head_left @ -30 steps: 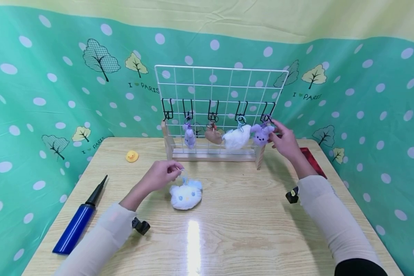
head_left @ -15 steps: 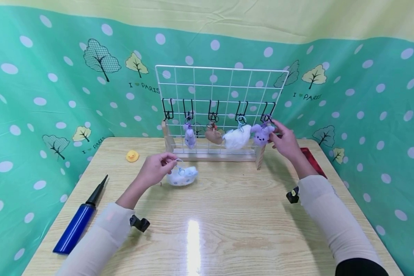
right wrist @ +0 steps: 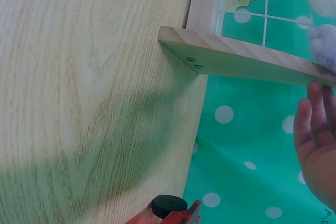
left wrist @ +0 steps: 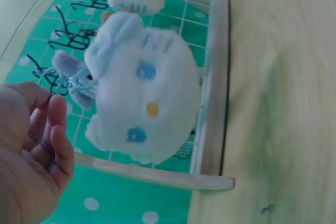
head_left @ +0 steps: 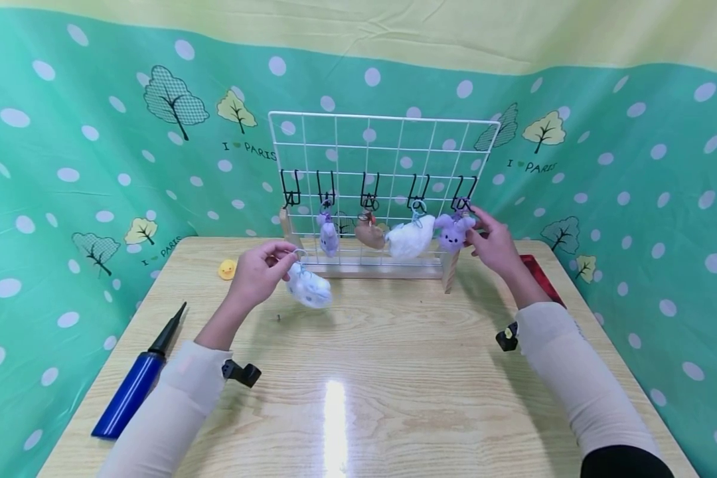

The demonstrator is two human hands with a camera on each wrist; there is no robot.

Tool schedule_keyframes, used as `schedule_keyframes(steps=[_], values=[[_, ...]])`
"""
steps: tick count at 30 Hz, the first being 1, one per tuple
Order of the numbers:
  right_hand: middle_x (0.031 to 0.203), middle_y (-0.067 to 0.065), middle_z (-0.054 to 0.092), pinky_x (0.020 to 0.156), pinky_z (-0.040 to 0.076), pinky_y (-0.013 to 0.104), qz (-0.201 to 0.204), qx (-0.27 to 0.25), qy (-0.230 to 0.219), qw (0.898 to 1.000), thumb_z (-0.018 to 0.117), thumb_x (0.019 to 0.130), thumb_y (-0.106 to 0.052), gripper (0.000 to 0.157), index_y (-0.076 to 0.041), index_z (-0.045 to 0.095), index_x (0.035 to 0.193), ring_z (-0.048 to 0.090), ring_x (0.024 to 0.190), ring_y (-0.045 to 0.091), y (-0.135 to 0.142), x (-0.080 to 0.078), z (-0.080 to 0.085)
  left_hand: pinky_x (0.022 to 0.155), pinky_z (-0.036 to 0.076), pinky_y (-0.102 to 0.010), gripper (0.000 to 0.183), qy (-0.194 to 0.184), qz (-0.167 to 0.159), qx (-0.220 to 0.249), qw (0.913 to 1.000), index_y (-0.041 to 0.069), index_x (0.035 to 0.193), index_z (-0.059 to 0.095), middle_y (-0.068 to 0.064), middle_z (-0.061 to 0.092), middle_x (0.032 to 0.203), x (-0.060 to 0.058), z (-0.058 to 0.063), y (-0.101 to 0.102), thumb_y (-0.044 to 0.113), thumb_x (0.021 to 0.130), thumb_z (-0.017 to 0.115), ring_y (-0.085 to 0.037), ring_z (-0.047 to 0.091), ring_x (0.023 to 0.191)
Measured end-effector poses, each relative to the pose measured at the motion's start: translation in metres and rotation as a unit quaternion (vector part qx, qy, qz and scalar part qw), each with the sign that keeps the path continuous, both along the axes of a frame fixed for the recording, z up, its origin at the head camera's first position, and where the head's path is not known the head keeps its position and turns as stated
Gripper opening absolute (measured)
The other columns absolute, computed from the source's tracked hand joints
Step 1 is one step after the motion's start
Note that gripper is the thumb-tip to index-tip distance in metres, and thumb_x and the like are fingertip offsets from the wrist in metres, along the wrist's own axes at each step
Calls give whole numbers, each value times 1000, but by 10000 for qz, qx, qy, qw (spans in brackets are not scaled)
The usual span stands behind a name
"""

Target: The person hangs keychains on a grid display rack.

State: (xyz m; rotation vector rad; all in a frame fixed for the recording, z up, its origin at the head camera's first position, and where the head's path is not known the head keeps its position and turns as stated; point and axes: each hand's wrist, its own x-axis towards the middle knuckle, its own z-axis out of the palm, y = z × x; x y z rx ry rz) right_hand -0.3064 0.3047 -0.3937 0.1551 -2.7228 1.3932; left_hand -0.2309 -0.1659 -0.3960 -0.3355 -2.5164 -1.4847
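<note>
My left hand [head_left: 261,272] pinches the pale blue ring of a white plush cat-head keychain [head_left: 309,289] with blue eyes. The keychain hangs in front of the display rack's left end; its face shows in the left wrist view [left wrist: 149,98]. At the other end, my right hand [head_left: 492,245] holds the side of the white wire-grid display rack [head_left: 370,269], close to a purple plush keychain [head_left: 453,234]. Thumb and index contact is partly hidden there. In the right wrist view, the remaining fingers [right wrist: 315,111] lie loosely curled by the wooden side post [right wrist: 241,56].
Black hooks carry another purple plush [head_left: 328,236], a brown plush [head_left: 369,232] and a white plush [head_left: 411,238]; the leftmost hook [head_left: 291,198] bears nothing. A yellow duck [head_left: 227,269] and blue hand pump [head_left: 133,392] lie left. A red object [head_left: 540,279] lies right.
My left hand has lifted the white cat keychain from the tabletop and carried it back and slightly left toward the rack, turning it sideways. My right hand has stayed at the rack's side.
</note>
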Motion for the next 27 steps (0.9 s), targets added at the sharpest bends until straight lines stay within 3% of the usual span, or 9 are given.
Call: schedule_keyframes(steps=[11, 18, 22, 27], values=[[133, 20, 60, 69, 60, 22, -36, 3, 39, 10000, 52, 107, -21, 63, -30, 25, 163, 68, 102, 35, 0, 0, -1, 49, 50, -19, 23, 187, 141, 352, 9991, 3, 113, 71, -16, 68, 91, -4, 20, 1, 21, 100, 66, -11, 63, 61], [133, 20, 59, 77, 64, 37, -47, -5, 64, 10000, 52, 107, -24, 62, -30, 25, 163, 68, 101, 34, 0, 1, -1, 43, 46, -19, 23, 472, 447, 693, 9955, 2, 113, 72, -1, 66, 83, -11, 35, -5, 20, 98, 68, -9, 64, 56], [134, 19, 59, 83, 63, 48, -67, -10, 10, 10000, 52, 107, -24, 62, -32, 24, 163, 68, 104, 36, 0, 0, -1, 42, 45, -18, 23, 443, 639, 819, 9936, 3, 114, 71, -1, 66, 84, -14, 42, -9, 21, 99, 67, -9, 63, 55], [133, 19, 59, 80, 63, 42, -58, -12, -3, 10000, 52, 107, -24, 62, -35, 25, 162, 67, 104, 37, -1, 2, -1, 44, 45, -18, 26, 413, 813, 699, 9934, 5, 116, 71, -9, 66, 90, -17, 45, -12, 24, 100, 65, -8, 63, 57]])
